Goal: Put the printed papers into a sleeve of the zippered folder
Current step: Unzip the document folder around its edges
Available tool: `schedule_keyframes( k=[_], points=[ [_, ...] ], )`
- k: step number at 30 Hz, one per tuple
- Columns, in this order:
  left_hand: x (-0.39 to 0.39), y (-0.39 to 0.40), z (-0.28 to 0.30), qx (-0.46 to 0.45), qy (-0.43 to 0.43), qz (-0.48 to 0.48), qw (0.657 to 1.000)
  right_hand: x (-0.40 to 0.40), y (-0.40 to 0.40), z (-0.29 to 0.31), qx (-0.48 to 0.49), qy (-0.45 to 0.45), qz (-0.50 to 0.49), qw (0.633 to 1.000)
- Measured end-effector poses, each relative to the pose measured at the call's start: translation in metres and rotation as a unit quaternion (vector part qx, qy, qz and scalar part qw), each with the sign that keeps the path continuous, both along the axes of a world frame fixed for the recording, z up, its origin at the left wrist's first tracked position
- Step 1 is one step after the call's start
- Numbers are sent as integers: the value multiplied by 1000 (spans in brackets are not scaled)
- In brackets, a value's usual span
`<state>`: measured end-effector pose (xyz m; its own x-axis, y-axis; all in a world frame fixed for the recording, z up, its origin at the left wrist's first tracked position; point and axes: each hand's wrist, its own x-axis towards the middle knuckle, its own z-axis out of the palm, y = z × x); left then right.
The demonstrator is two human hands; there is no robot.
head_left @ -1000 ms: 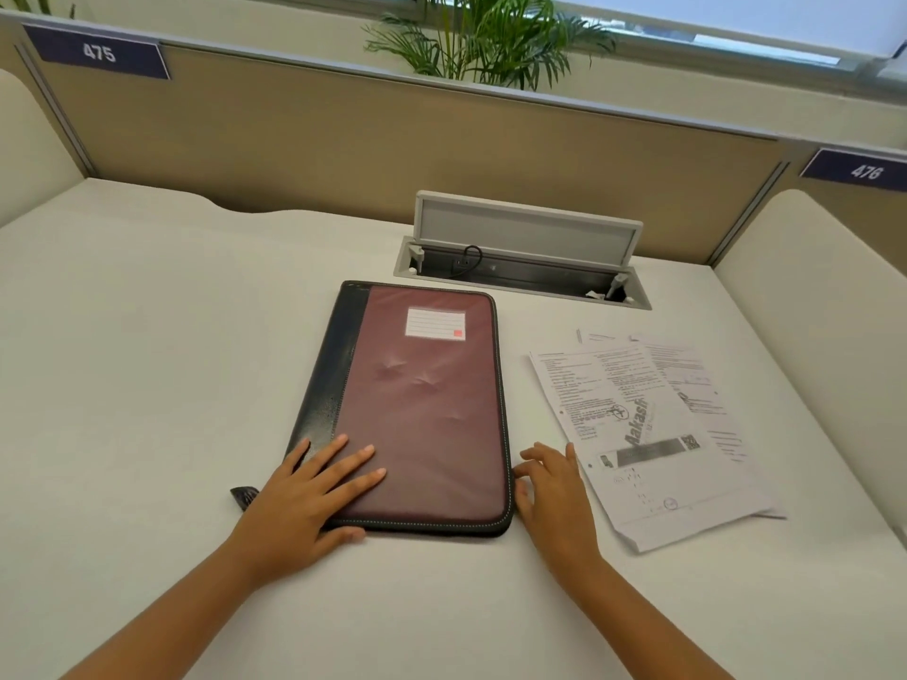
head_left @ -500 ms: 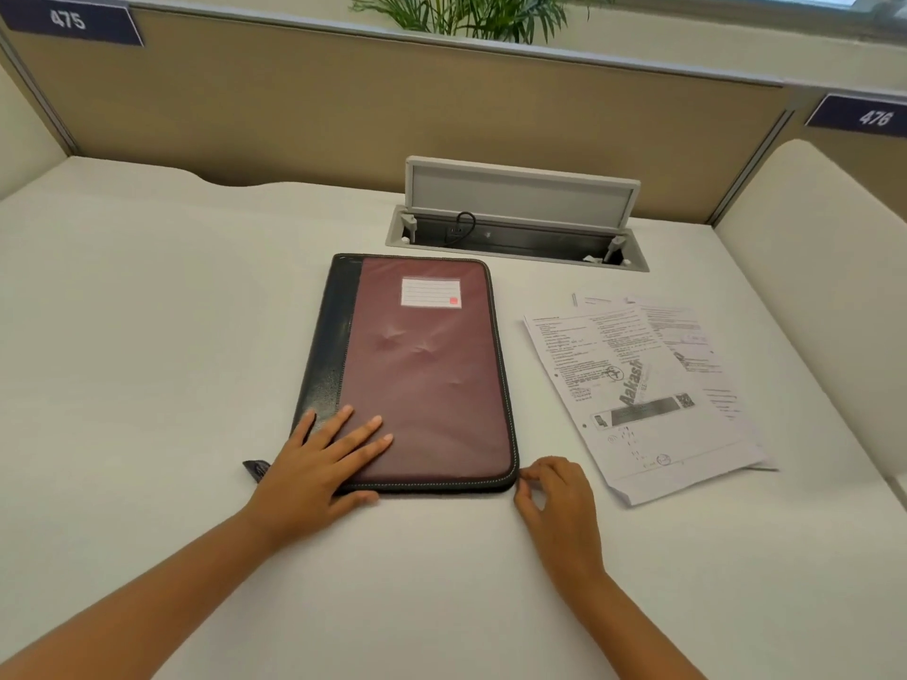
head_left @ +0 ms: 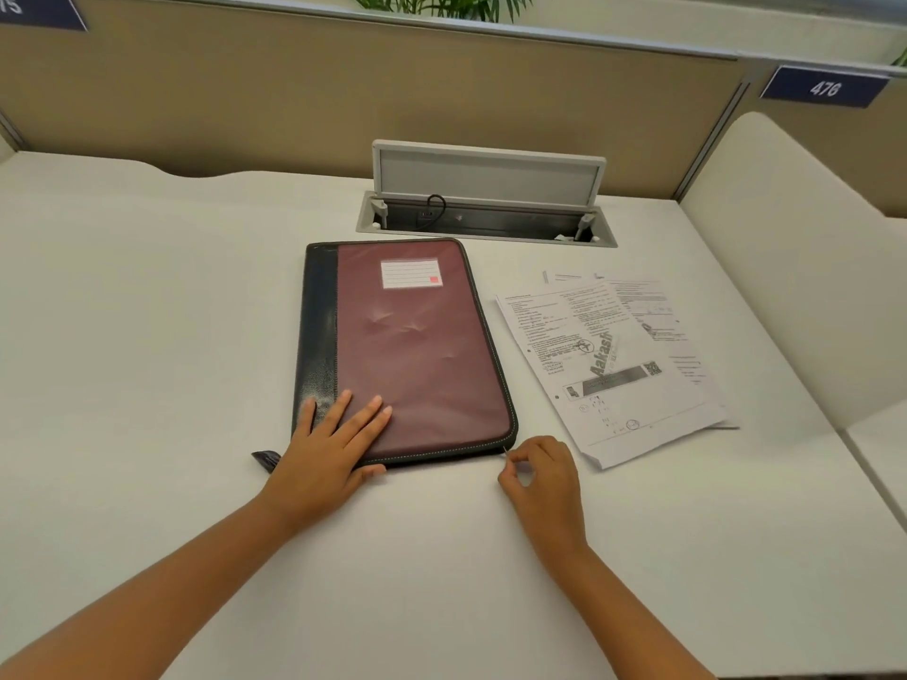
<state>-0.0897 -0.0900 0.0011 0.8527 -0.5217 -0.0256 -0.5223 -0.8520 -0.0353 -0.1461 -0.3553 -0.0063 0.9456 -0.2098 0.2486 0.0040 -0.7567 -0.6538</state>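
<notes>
A maroon zippered folder (head_left: 417, 346) with a dark spine strip and a white label lies closed on the white desk. My left hand (head_left: 333, 444) rests flat on its near left corner, fingers straight. My right hand (head_left: 537, 471) sits at the folder's near right corner, thumb and forefinger pinching the small zipper pull (head_left: 506, 452). The printed papers (head_left: 608, 365) lie fanned in a loose stack to the right of the folder, untouched.
An open cable hatch (head_left: 486, 198) with a raised grey lid is set into the desk behind the folder. Tan partition walls stand behind and a white divider (head_left: 795, 267) rises on the right. A dark tab (head_left: 265, 459) pokes out by the folder's near left corner.
My right hand slid from beside the folder's right edge down to its near right corner and curled onto the zipper pull. The left hand stayed on the cover.
</notes>
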Motion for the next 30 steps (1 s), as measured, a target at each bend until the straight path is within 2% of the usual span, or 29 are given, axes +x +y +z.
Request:
schedule_keyframes(
  k=[11,15,21,26,30],
  points=[
    [0,2,0,-25,23,-2,999,-6,9,3,49,29,9,998],
    [3,7,-5,-101,49,1,994,-9,22,2,58,40,30,997],
    [11,9,-3,-240,130,48,961,-7,30,5,57,41,37,997],
    [16,7,3,-275,199,75,938,-7,31,5,70,44,32,996],
    [18,6,7,-340,270,97,896,-6,34,5,80,51,29,995]
  ],
)
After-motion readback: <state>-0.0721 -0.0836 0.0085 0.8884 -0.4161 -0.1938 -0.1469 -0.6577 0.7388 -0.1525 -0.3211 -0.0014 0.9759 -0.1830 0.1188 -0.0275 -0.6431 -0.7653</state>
